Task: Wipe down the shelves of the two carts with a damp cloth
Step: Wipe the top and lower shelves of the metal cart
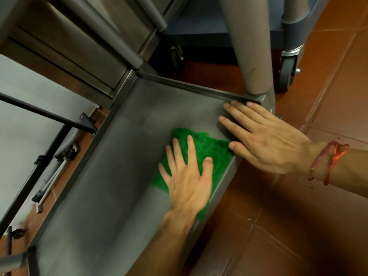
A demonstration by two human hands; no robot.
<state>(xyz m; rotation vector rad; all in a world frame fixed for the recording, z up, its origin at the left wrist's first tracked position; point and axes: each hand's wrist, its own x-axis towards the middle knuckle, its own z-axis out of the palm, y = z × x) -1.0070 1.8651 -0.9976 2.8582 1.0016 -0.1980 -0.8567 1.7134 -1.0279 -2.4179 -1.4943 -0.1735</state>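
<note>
While the green cloth [209, 150] lies spread on the low steel shelf [123, 156], toward its right side, it is pinned under the left hand [187, 176]. That hand is flat, fingers straight and slightly apart, pressing down rather than gripping. The cloth's near corner runs over the shelf's right rim.

- Right hand [262, 140]: also flat, fingers spread, resting on the shelf's far right corner and across the rim, its thumb just touching the cloth. It holds nothing. Red thread bracelet [328, 162] at the wrist.
- Grey cart post [253, 46] rises from that far right corner.
- Beyond it: a second, blue-grey cart [209, 22] and a caster [286, 76] on the red tiled floor [298, 216].
- Left of the shelf, a brush [45, 188] lies on the floor.

Risks, as judged:
- Cloth is held by palm pressure only. A stroke toward the right rim could push it over the edge onto the floor and dirty it.
- Bare right palm on the steel may leave prints, and the corner beneath it stays unwiped unless the hand is moved.
- If this cart also rolls on casters, as seems likely, a hard push could shift it toward the other one.
- Cloth could bunch under the fingers and streak.
</note>
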